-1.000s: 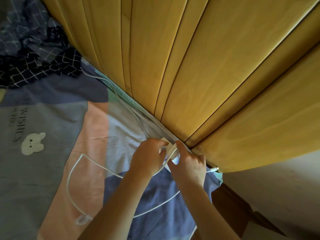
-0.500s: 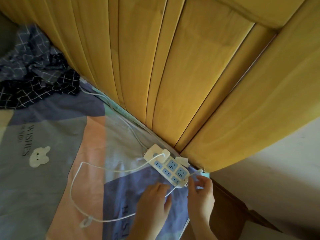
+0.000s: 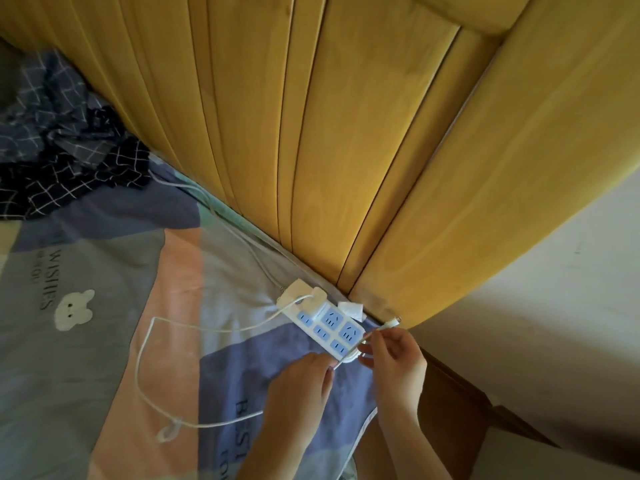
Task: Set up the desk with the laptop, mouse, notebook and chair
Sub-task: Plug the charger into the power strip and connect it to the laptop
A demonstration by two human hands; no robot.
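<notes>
A white power strip with blue sockets lies on the bed sheet beside the yellow wooden headboard. A white charger block is plugged into its far end. A thin white cable runs from there in a loop over the sheet and back to my hands. My right hand pinches the cable near its free plug end, just past the strip's near end. My left hand holds the same cable a little lower, fingers curled round it. No laptop, mouse, notebook or chair is in view.
The yellow headboard rises along the back. A patterned sheet covers the bed, with a crumpled checked blanket at far left. A brown wooden bed edge and a white wall lie to the right.
Both hands have drawn back from the power strip, which now lies uncovered. They now hold the white cable's end near the strip's near end. The camera has tilted upward.
</notes>
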